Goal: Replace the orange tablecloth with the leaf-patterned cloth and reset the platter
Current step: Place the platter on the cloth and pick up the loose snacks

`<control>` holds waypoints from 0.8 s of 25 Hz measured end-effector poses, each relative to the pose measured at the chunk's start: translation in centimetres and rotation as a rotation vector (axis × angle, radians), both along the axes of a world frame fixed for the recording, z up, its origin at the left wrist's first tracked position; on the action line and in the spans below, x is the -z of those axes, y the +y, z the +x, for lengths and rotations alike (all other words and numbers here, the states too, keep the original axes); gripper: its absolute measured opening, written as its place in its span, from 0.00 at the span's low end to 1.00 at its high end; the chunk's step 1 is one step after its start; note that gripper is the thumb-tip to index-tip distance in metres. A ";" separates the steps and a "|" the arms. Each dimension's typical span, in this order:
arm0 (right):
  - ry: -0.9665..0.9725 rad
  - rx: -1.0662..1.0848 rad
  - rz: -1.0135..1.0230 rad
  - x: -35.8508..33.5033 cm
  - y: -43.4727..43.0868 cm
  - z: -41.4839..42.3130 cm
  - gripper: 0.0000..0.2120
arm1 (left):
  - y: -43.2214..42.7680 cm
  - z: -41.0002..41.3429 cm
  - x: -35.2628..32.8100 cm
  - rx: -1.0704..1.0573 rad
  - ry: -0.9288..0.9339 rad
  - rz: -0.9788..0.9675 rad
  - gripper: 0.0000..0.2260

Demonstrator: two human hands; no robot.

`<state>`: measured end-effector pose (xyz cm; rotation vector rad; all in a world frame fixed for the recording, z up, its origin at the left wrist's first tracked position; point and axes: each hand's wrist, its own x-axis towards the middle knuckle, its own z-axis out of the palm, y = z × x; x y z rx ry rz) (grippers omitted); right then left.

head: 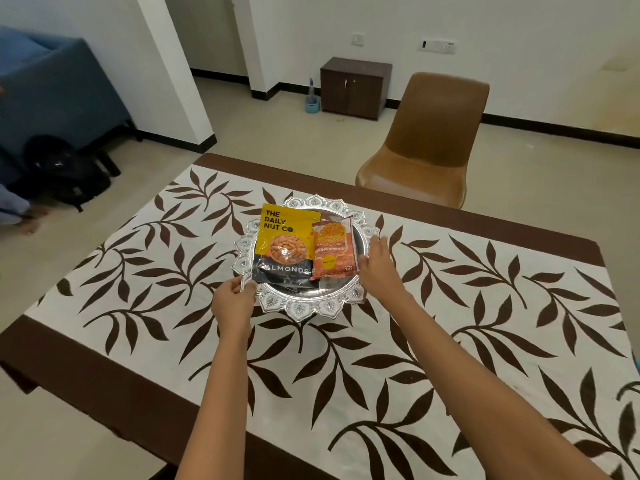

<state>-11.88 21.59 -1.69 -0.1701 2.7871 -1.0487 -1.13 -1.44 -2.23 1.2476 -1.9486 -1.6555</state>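
The white cloth with brown leaves covers the table. A round silver platter with a scalloped rim rests on it near the middle. On the platter lie a yellow and black almond pouch and an orange snack packet, side by side. My left hand pinches the platter's near-left rim. At the right rim my right hand holds the platter, its fingers touching the orange packet's edge. No orange cloth is in view.
A brown chair stands at the table's far side. A dark wooden cabinet and a blue bottle stand by the far wall. A blue sofa and a black bag are at the left.
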 end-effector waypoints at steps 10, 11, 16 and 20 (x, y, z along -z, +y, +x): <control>0.005 0.010 -0.085 1.6 -1.2 1.9 0.30 | -1.3 -1.0 -0.4 0.032 0.025 -0.049 0.16; -0.003 0.003 -0.063 1.7 -1.1 1.9 0.29 | -1.3 -1.0 -0.3 0.032 0.027 -0.053 0.16; -0.017 -0.051 -0.024 0.7 -0.3 2.1 0.29 | -0.6 -0.9 -0.8 0.020 0.009 -0.084 0.16; -0.032 -0.100 -0.125 0.1 1.2 3.4 0.30 | 1.2 0.1 -1.5 -0.063 -0.029 -0.195 0.26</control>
